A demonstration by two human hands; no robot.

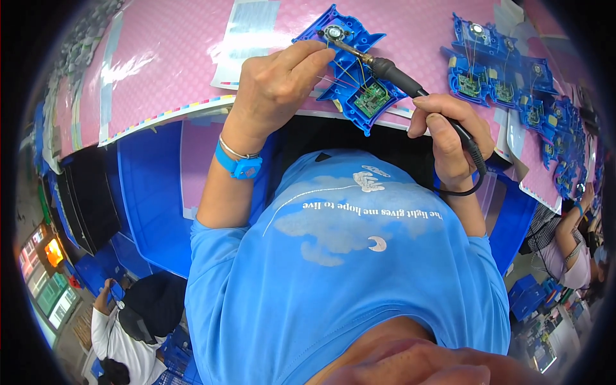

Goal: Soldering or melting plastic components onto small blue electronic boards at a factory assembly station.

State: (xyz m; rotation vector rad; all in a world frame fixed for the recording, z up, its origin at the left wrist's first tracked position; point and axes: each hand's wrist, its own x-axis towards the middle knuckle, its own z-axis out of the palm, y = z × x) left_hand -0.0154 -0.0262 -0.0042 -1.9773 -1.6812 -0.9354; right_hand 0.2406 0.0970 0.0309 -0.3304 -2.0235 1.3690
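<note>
My right hand [454, 131] grips a soldering iron [396, 76] by its black handle. The iron's metal tip touches or nearly touches the edge of a small round speaker [334, 33] in a blue plastic housing half [367, 40]. My left hand [279, 82] is closed in a pinch beside that speaker, apparently on a thin wire; the fingers partly cover it. Below, closer to me, a green circuit board [371, 100] sits in a second blue housing part. Thin wires run between board and speaker. A blue wrist strap [239, 162] is around my left wrist.
More blue housings [471, 83] with boards, speakers and wires line the right side of the pink-covered table [163, 70]. Blue bins [151, 186] stand under the table edge. The iron's black cord [478, 173] loops under my right hand. Other people [138, 321] work at lower left and far right.
</note>
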